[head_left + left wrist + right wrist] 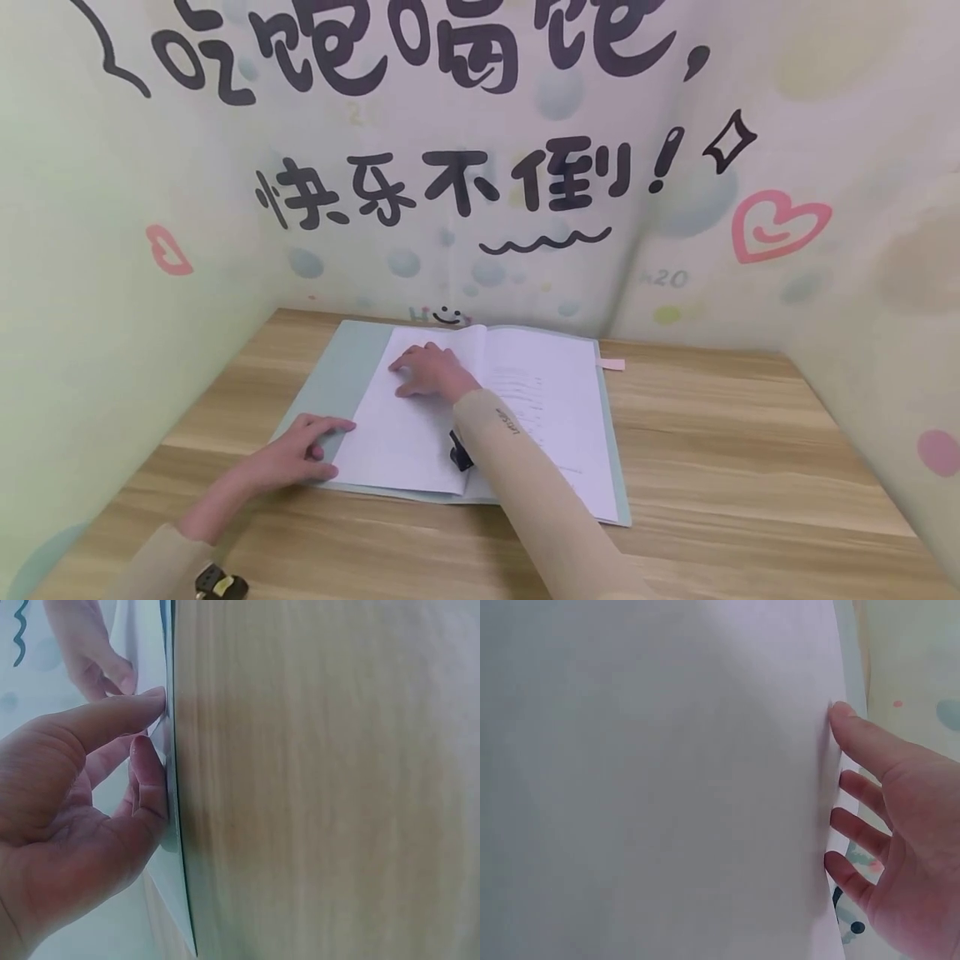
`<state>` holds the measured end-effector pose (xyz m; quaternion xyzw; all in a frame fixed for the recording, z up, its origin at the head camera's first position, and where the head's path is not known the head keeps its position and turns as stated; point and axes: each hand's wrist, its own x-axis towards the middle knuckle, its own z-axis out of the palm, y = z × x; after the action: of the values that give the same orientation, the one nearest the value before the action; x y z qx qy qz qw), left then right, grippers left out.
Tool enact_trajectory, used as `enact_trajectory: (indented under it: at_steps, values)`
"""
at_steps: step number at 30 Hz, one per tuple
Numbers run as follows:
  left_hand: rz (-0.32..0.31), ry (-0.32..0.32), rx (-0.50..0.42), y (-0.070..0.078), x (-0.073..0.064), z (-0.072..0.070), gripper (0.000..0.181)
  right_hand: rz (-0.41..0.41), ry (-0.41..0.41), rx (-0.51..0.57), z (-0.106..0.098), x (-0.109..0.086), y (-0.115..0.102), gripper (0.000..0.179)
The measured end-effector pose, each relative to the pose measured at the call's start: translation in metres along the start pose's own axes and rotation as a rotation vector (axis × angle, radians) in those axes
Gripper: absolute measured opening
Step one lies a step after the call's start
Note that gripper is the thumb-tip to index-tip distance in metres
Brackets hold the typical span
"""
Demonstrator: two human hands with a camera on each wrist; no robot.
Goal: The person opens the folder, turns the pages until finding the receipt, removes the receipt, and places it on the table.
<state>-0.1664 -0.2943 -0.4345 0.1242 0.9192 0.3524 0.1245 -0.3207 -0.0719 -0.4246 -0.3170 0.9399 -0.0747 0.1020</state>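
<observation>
An open booklet with a pale blue-green cover lies on the wooden table. Its left white page appears blank, while faint print shows on the right page. My right hand rests its fingertips on the upper part of the left page, the forearm crossing the right page. At the booklet's lower left, my left hand has its thumb near the bottom edge and a finger at the left page's edge. In the left wrist view, the left thumb and loosely bent fingers touch the booklet; neither hand visibly grips anything.
A pink tab sticks out from the booklet's right side. The wooden table extends around it, with a printed wall close behind and walls on both sides. Small black devices sit at the wrists.
</observation>
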Motion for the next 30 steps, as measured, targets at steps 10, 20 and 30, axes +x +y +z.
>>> enact_trajectory:
  at_steps: [10, 20, 30]
  values:
    - [-0.011, 0.006, -0.001, -0.002, -0.004, 0.001, 0.060, -0.079, 0.037, 0.054, 0.001, -0.005, 0.004, 0.048]
    - [-0.002, 0.020, -0.007, 0.003, -0.004, -0.002, 0.060, -0.103, 0.167, 0.194, -0.031, -0.032, 0.026, 0.049]
    - [0.015, 0.020, -0.032, -0.001, -0.005, 0.002, 0.060, -0.087, 0.300, 0.284, -0.048, -0.067, 0.062, 0.048]
